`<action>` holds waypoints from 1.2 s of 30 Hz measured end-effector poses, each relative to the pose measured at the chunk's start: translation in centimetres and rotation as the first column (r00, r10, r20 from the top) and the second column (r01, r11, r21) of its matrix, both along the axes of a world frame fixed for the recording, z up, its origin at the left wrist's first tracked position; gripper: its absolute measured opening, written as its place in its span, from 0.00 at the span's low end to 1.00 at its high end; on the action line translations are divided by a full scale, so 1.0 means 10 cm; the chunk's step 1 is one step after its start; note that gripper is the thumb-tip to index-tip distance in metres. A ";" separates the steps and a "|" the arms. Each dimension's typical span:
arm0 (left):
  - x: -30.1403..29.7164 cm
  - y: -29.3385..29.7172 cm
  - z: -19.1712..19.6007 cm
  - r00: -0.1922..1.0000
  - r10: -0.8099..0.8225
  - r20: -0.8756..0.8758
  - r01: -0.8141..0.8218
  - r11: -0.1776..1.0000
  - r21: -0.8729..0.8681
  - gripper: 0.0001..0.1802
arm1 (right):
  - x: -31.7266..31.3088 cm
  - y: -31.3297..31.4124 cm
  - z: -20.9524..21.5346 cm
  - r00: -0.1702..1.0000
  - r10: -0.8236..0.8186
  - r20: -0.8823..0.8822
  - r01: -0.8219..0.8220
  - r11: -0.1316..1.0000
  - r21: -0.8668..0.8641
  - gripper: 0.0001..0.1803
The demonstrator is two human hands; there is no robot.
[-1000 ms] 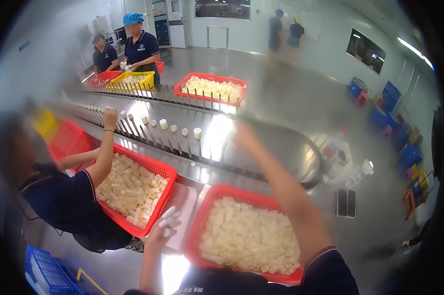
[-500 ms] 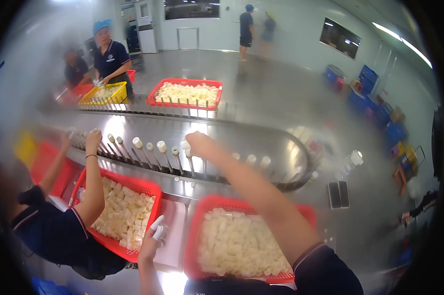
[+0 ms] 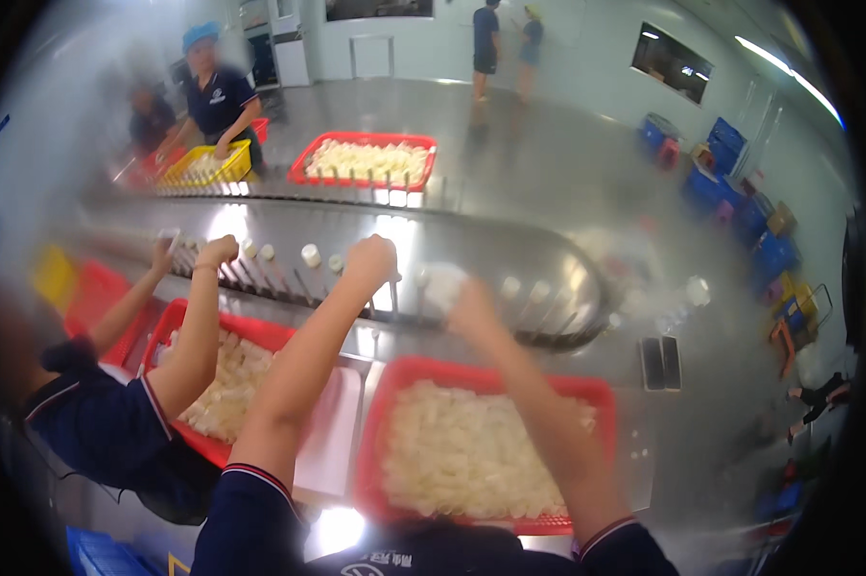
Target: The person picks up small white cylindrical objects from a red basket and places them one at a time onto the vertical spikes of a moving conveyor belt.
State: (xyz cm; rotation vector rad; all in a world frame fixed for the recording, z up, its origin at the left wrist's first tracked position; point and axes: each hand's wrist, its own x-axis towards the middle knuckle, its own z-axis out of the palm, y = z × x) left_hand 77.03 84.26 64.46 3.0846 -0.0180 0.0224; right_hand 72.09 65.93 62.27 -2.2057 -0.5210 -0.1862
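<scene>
My left hand [image 3: 370, 261] is over the row of upright metal rods on the conveyor, its fingers closed near the top of a rod; what they hold is hidden. To its right, my right hand [image 3: 466, 300] is smeared by motion, with a white blur at its fingertips that I cannot make out. Short white cylinders [image 3: 310, 254] cap several rods to the left of my left hand, and more blurred ones [image 3: 540, 289] stand to the right. Below my right forearm sits a red basket [image 3: 380, 422] full of pale, short tubular pieces [image 3: 457, 446].
Close on my left, a co-worker's hand [image 3: 219, 252] works at the same rods above another red basket [image 3: 178, 317]. A pale tray [image 3: 332, 427] lies between the baskets. Two dark phone-like slabs [image 3: 660, 363] rest at right. Across the conveyor stand a red basket [image 3: 430, 158] and a person [image 3: 219, 104].
My left hand has risen from beside the pale tray to the rods. My right hand has shifted right, away from the rod it was at. The view has tilted slightly downward.
</scene>
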 end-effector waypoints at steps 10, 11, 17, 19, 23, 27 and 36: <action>0.13 -0.77 -0.03 0.979 -0.161 -0.126 0.175 0.978 0.109 0.17 | -0.57 -1.04 0.12 0.845 0.177 -0.505 0.241 0.716 0.655 0.11; 0.01 -0.74 -0.01 0.980 -0.175 -0.092 0.181 0.982 0.056 0.17 | -0.57 -1.06 0.14 0.775 0.228 -0.590 0.334 0.645 0.687 0.12; -0.95 -0.20 -0.32 1.000 -0.022 0.019 0.028 0.901 -0.433 0.21 | -0.24 -0.81 0.21 0.883 0.204 -0.423 -0.019 0.915 0.402 0.16; -1.13 0.03 -0.54 0.937 0.136 -0.321 -0.322 0.691 -0.648 0.22 | 0.05 -0.59 0.19 0.965 0.132 -0.226 -0.116 0.990 0.086 0.14; -1.42 0.43 -0.93 0.859 -0.028 -0.511 -0.510 -0.128 -0.850 0.15 | 0.54 -0.29 0.17 0.942 0.120 0.314 0.044 0.883 -0.467 0.09; -1.66 0.73 -1.04 0.916 -0.106 -0.387 -0.401 -0.213 -0.891 0.17 | 0.67 -0.17 0.27 0.899 0.226 0.376 0.022 0.833 -0.553 0.07; -1.48 0.66 -0.74 1.000 0.000 -0.001 -0.001 0.187 -0.982 0.20 | 0.63 -0.37 0.33 0.987 0.124 0.099 -0.007 0.658 -0.753 0.09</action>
